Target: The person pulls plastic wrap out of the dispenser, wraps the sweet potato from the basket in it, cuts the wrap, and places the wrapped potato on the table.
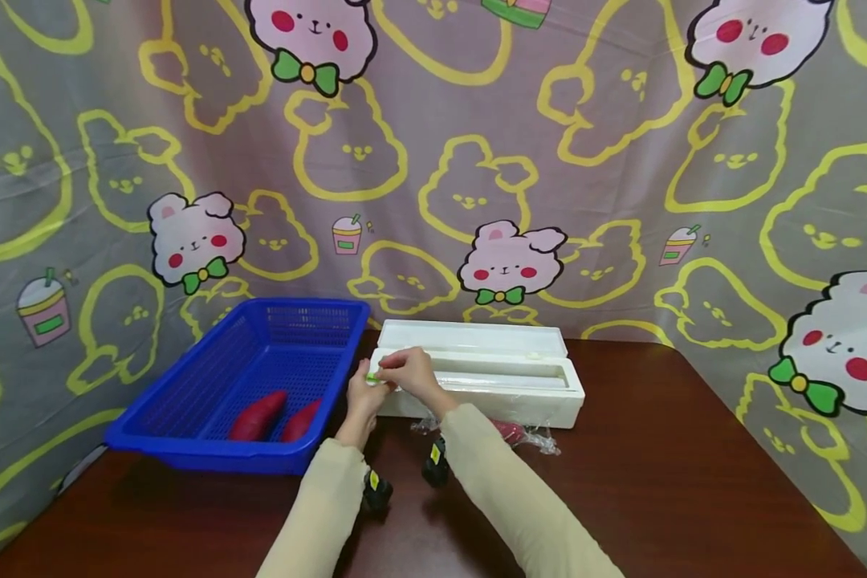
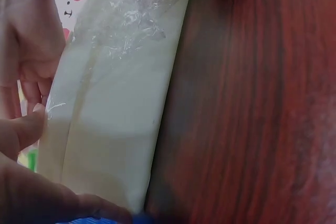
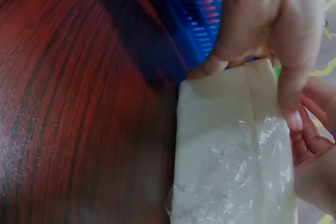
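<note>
A long white box (image 1: 491,401) with a raised lid holds a white roll (image 1: 502,380). My left hand (image 1: 364,401) grips its left end, thumb and fingers on either side of the corner in the right wrist view. At that end, my right hand (image 1: 412,373) pinches a small green piece (image 1: 372,377), as the head view shows; the wrist views hide its fingertips. Clear film (image 2: 121,30) clings to the box front. A red, sweet-potato-like thing (image 1: 508,432) wrapped in clear film lies before the box.
To the left stands a blue plastic basket (image 1: 209,453) with two red tubers (image 1: 258,416) inside. Its near right corner is close to my left forearm. A patterned cloth (image 1: 470,160) hangs behind the dark wooden table (image 1: 665,482).
</note>
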Available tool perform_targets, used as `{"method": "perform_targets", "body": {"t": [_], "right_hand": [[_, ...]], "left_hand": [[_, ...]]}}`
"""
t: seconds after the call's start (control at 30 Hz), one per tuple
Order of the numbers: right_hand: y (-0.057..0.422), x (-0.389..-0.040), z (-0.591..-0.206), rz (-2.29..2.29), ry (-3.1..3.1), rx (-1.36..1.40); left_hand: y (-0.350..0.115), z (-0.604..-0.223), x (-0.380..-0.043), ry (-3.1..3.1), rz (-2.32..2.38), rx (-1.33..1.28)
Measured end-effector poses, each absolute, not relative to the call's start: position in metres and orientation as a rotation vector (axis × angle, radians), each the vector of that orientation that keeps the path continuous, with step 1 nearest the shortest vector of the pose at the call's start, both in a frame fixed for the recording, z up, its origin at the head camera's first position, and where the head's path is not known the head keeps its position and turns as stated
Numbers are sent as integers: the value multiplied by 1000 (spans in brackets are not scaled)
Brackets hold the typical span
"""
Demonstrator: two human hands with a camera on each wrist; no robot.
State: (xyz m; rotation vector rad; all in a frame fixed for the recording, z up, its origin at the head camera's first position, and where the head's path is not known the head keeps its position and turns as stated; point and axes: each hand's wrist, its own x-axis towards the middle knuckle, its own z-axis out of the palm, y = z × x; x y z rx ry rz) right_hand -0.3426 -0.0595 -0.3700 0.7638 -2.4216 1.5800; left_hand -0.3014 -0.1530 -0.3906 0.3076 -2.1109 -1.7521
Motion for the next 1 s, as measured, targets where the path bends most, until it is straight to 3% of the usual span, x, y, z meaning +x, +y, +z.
{"method": "perform_targets", "body": {"t": [0.53,0.77,1.0], "right_hand": [[-68,-335,-362,1168,-2558,788],[-68,-334,-354,735,-2618,816],[-57,-348,-352,1045,-2748,856]], "left_hand": [[-156,-391,-305,-2051,-1741,324],[-156,-391,-304,-2054,-1738,359],[-156,-394,-305,-2046,-1756,282]]}}
